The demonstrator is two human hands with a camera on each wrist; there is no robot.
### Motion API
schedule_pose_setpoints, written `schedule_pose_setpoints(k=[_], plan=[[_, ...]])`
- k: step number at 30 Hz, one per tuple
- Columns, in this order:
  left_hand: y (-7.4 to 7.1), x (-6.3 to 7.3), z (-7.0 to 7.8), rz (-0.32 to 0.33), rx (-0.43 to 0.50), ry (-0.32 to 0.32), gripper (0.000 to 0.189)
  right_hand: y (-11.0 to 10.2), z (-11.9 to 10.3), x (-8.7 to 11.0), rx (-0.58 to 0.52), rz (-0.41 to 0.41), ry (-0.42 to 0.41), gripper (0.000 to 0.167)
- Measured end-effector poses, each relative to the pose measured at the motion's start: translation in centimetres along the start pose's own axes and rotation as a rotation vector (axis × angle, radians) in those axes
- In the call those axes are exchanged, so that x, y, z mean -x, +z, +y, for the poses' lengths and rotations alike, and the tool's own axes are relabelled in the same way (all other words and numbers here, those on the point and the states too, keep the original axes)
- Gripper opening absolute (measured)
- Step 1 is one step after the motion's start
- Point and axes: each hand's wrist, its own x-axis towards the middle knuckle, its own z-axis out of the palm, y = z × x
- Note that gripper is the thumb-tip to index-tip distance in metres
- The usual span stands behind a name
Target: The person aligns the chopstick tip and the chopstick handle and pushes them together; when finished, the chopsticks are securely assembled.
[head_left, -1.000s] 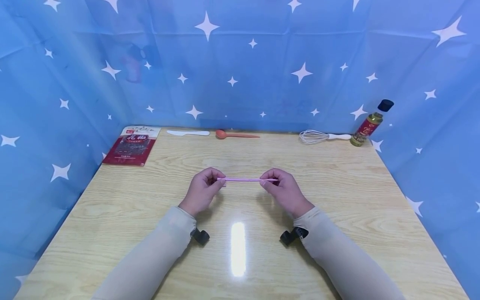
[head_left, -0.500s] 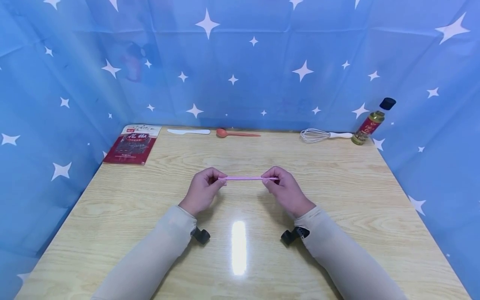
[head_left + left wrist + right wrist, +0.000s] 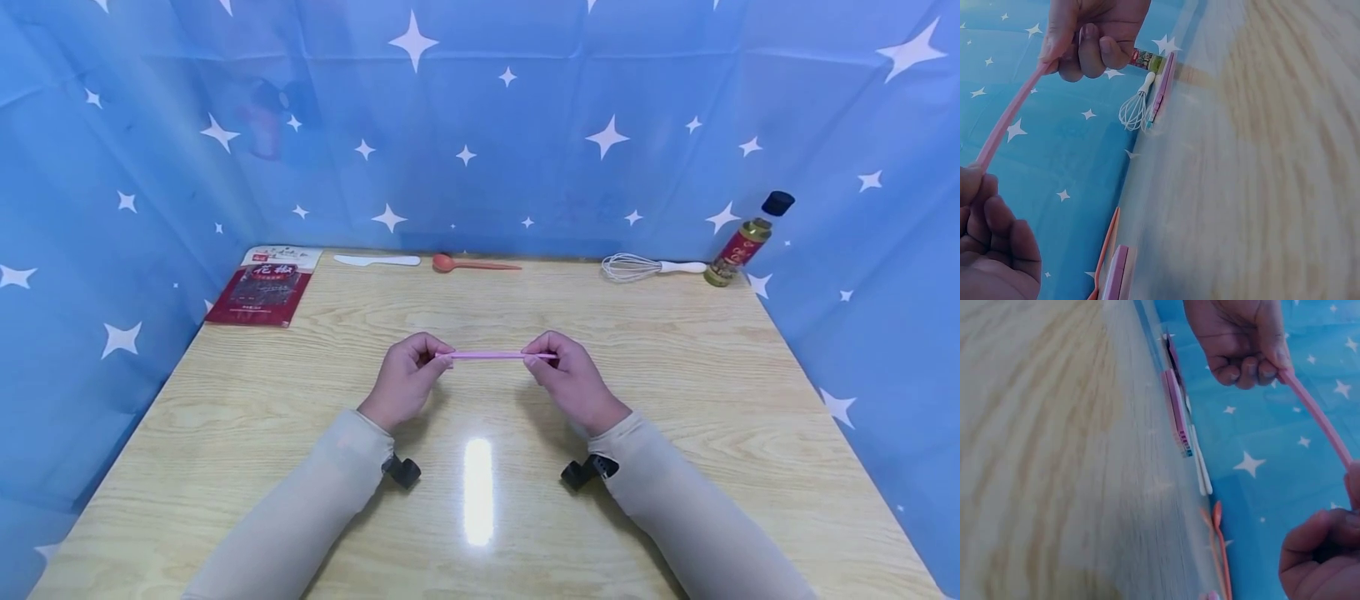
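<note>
A slim pink strip [image 3: 487, 355] stretches level between both hands above the middle of the table. My left hand [image 3: 405, 379] pinches one end between thumb and fingers, while my right hand [image 3: 572, 379] pinches the other. Seen from the left wrist, the strip [image 3: 1010, 122] bows slightly between the hands. Lower down in that view are two pink slab-like things [image 3: 1164, 87] at table level, one with a teal tip. The right wrist view shows a pink slab [image 3: 1175, 409] with a layered, coloured end; in the head view the hands mostly hide these.
Along the back edge lie a red spice packet [image 3: 262, 287], a white knife [image 3: 377, 260], an orange spoon [image 3: 472, 266] and a white-handled whisk [image 3: 648, 267]. An oil bottle [image 3: 738, 250] stands at the back right. A blue starred curtain [image 3: 480, 125] surrounds the wood-grain table [image 3: 225, 442].
Both hands hold the strip in nearly the same place throughout. The strip shows slightly different thickness between frames, and the head view has shifted a little.
</note>
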Motion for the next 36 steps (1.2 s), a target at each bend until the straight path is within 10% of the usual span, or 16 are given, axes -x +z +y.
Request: schedule_pose_setpoints(k=[10,22,28,36], plan=[[-1.3,-0.6,-0.4,-0.030,-0.071,-0.034,0.009,-0.5,0.5,-0.5,0.057,0.037,0.034,0.011],[-7.1,-1.9,-1.3,0.255,-0.228,-0.164,0.014,-3.5,1.3,-1.4,0.125,0.166,0.172,0.033],[-8.8,-2.1,-1.8,0.386,-0.323,-0.265,0.017,-4.5,1.4,-1.6,0.161,0.107,0.201,0.031],[-10.1,-1.8,-1.7,0.341,-0.538,-0.410,0.020,-5.9,1.8,-1.8,0.299,-0.016,0.245,0.020]])
